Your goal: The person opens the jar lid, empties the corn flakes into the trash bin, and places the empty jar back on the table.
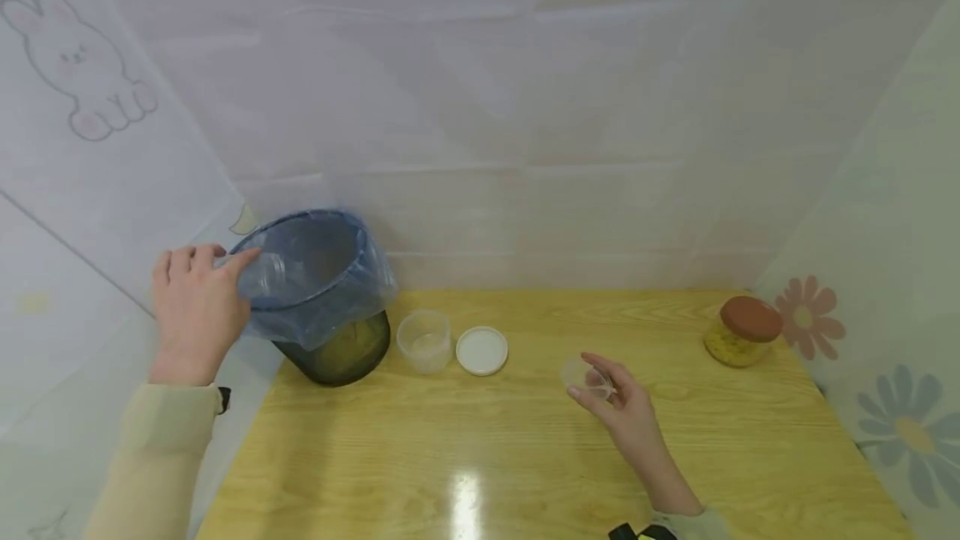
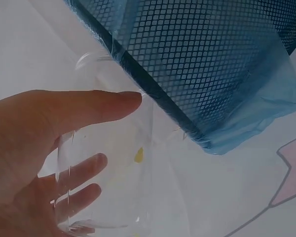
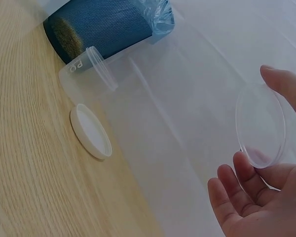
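Note:
My left hand (image 1: pixel 197 302) grips a clear jar (image 2: pixel 116 182) at the rim of the bin, thumb on one side and fingers on the other. A small yellow spot shows on the jar's wall. The mesh bin (image 1: pixel 341 361) is lined with a blue plastic bag (image 1: pixel 375 265) folded over its rim. Above the table, my right hand (image 1: pixel 626 407) holds a round clear lid (image 3: pixel 261 126) by its edge, between thumb and fingers. Left of that hand, a white lid (image 1: pixel 482 351) lies beside a clear plastic tub (image 1: pixel 424 342) on the wooden table (image 1: pixel 420 457).
A glass jar with a reddish-brown cap (image 1: pixel 750 319) and yellow contents stands at the far right of the table. Pale sheeting (image 1: pixel 525 107) rises behind the table, and printed panels flank both sides, with a rabbit (image 1: pixel 75 61) on the left and flowers on the right.

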Available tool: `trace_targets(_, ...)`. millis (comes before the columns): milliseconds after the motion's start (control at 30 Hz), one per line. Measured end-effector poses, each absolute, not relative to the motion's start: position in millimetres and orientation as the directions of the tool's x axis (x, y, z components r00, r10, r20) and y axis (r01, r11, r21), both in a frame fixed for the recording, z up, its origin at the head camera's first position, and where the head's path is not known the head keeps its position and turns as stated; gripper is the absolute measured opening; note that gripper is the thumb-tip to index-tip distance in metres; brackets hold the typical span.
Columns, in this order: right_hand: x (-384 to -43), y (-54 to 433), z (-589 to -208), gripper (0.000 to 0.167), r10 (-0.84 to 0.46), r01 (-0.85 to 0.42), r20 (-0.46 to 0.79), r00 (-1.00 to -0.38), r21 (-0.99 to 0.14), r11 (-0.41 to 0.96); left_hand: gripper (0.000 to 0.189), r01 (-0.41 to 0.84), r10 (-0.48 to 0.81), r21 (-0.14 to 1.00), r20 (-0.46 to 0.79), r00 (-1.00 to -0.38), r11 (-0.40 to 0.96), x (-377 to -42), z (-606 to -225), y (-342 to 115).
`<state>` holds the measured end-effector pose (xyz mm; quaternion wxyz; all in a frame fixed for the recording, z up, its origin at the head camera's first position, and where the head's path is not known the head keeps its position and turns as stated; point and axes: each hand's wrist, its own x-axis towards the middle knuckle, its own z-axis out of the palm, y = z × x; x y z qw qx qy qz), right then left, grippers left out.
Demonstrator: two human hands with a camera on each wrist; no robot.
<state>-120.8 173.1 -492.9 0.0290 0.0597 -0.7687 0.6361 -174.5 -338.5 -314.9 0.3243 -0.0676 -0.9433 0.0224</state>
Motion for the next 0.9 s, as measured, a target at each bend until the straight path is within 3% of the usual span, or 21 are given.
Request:
trace_targets(300,-122,174,-497,0.057,-0.07,-0.14,0.128,-0.989,-0.967,0.211,0.069,0.098,0.073,0.0,0.67,-0.738,0.995,-171,-318,-335)
trace_targets(500,-122,174,-498,0.059,-0.078,-0.152,0.137,-0.988,-0.96,0.237,0.069,0.103,0.01,0.076,0.755,-0.656,0.992,-170,-323,-328)
trace_targets(900,-124,175,-492,0.066,-0.046,-0.11,0.1,-0.994,-0.95,0.294,0.077,0.19,0.021,0.099,0.839,-0.544,0.977,-171,-320,-305)
